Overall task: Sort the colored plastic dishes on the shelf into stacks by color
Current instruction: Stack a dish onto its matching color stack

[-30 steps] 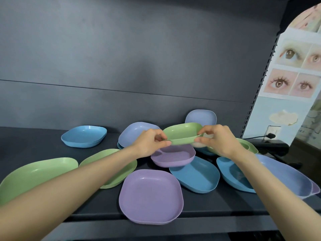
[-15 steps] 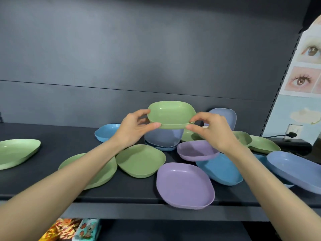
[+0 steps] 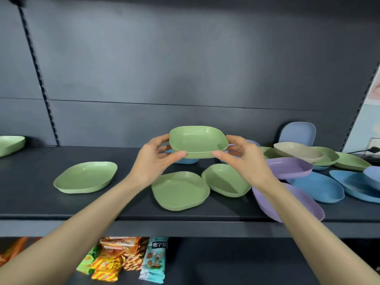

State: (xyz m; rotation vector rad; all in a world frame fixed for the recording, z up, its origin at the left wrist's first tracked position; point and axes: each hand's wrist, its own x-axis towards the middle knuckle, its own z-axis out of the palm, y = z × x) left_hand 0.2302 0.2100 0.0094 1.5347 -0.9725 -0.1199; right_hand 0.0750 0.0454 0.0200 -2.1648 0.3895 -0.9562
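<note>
I hold a green dish level in the air above the shelf, my left hand gripping its left edge and my right hand its right edge. Below it lie three green dishes: one at the left, a flat one and a tilted one in the middle. Another green dish sits at the far left. Purple dishes, blue dishes, a beige dish and more green ones crowd the right.
A lavender dish leans against the dark back panel at the right. A blue dish lies behind my hands. Snack packets lie on the lower shelf. A black cable and plug sit at the far right.
The green dish has been carried up and to the left in both hands, and my view has swung left, bringing the lower shelf's snack packets into sight.
</note>
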